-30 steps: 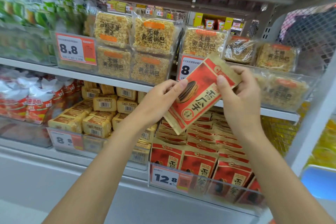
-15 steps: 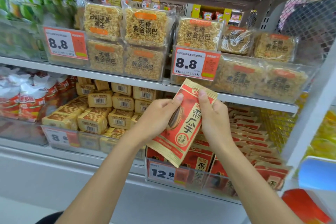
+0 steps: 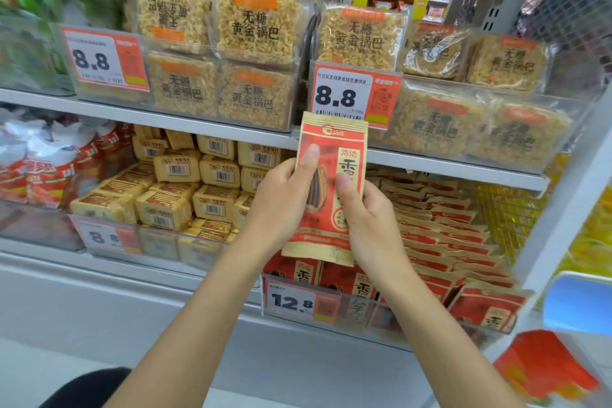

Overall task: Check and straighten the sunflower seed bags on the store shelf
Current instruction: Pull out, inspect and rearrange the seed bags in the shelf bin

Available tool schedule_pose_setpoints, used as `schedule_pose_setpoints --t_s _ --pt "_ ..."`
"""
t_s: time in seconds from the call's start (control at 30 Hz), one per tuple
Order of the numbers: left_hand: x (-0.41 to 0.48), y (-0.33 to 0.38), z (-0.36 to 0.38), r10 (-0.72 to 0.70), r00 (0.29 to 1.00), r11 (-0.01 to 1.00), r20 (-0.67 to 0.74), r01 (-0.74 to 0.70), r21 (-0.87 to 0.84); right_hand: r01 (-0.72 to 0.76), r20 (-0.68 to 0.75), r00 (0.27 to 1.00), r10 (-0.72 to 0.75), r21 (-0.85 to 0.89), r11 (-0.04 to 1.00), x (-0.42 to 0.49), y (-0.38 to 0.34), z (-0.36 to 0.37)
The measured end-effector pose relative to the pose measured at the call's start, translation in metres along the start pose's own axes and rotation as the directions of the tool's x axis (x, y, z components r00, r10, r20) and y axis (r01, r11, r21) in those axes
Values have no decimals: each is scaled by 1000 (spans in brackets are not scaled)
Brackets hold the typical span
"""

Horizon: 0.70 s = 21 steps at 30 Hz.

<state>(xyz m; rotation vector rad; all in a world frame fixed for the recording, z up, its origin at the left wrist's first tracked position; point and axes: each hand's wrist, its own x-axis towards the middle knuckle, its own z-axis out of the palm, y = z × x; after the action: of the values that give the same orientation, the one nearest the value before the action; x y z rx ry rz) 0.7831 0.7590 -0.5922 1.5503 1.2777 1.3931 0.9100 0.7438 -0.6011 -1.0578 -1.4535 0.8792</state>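
The store shelf runs across the view in 2 tiers, its grey front edge sloping down toward the right. On the upper tier, clear-wrapped rice crust packs stand in 2 rows behind clear front walls, each section carrying an orange 8.8 price tag. On the lower tier, toward the left end, lie red and white snack bags, then a pile of yellow barcoded packs. Toward the right end, the stocked sunflower seed bags fill a clear bin, most lying back in overlapping rows, with a few standing upright at the front edge behind a 12.8 price tag.

In front of that bin, just below the upper tier's edge, 1 held sunflower seed bag stands nearly upright, face to the camera, its top overlapping the right 8.8 tag. The left hand has its grip clenched on the bag's left side, thumb pressed flat on the printed face. The right hand grasps the lower right side, thumb also on the front, fingers hidden behind the bag.
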Motion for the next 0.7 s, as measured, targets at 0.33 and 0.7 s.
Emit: schedule_pose_setpoints --t_s 0.33,0.7 --pt "-2 5 -7 28 989 1000 -144 -27 13 -55 191 981 31 122 991 -5 -13 -10" --pt "-17 32 -11 208 971 975 -117 -215 -51 248 90 966 -243 -51 967 -13 -16 -8"
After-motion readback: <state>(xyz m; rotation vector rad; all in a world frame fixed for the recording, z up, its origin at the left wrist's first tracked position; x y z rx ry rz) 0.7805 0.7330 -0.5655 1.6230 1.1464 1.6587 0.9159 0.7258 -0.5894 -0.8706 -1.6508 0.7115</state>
